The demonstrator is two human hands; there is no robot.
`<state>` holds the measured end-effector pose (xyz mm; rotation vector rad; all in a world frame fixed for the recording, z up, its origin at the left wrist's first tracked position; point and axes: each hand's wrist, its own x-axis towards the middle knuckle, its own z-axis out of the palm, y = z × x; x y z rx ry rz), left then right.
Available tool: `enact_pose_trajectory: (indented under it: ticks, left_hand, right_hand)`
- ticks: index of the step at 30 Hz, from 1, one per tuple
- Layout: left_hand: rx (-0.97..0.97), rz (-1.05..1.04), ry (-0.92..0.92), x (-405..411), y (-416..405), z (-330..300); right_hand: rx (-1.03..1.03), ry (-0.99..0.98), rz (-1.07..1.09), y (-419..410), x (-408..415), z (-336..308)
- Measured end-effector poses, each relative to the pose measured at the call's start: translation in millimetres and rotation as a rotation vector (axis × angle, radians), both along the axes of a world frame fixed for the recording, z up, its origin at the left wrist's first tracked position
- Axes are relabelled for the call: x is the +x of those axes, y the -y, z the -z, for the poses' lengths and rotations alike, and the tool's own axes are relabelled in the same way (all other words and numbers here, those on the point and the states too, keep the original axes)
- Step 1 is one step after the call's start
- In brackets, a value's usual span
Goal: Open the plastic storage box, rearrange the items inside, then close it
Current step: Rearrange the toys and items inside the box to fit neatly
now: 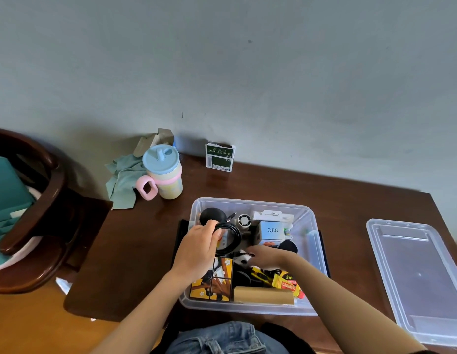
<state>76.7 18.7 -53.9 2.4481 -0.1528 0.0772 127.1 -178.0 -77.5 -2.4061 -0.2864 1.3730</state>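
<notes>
A clear plastic storage box point(314, 254) stands open on the dark wooden table, full of small items. Its clear lid point(416, 277) lies flat on the table to the right. My left hand point(196, 251) grips a coiled black cable point(233, 237) above the box's left half. My right hand point(267, 258) reaches into the middle of the box and touches a black-and-white plush toy point(241, 259); whether the fingers curl round it is hidden. Inside are a light blue Q88 box point(272, 231), a yellow picture box point(214, 284), a Carmex tube point(288, 286) and a tan block point(263, 295).
A pastel sippy cup point(164, 175) with a pink handle stands at the table's back left beside a crumpled green cloth point(122, 180). A small dark green carton point(219, 157) leans on the wall. A dark wooden chair point(30, 213) is on the left.
</notes>
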Motion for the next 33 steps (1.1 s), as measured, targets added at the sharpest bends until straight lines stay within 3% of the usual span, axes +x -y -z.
enact_pose_trajectory:
  ticks: [3,7,11,15,19,24,33]
  left_hand:
    - [-0.004,0.002,0.005,-0.2,0.1,-0.7]
    - [-0.036,-0.002,0.007,-0.8,-0.8,0.5]
    - [-0.101,-0.013,-0.002,0.4,-2.0,2.3]
    - [-0.304,-0.002,-0.040,1.1,-1.7,-2.4]
    - [-0.426,0.120,-0.196,-0.4,4.3,-7.0]
    - [-0.294,0.313,-0.418,-1.0,33.1,-7.9]
    - [-0.004,0.562,-0.680,8.9,86.3,-11.0]
  right_hand:
    - [-0.012,0.093,-0.119,-2.6,-2.1,2.7]
    - [0.059,0.233,-0.089,-0.6,-11.2,3.1]
    - [0.391,0.314,0.180,11.2,-27.4,-9.1]
    - [0.628,0.374,0.411,19.9,-40.7,-27.3]
    - [0.809,0.398,0.758,27.6,-45.0,-42.0]
    - [0.835,0.482,1.111,42.1,-43.0,-57.3]
    - [0.809,0.530,1.271,49.5,-40.0,-69.6]
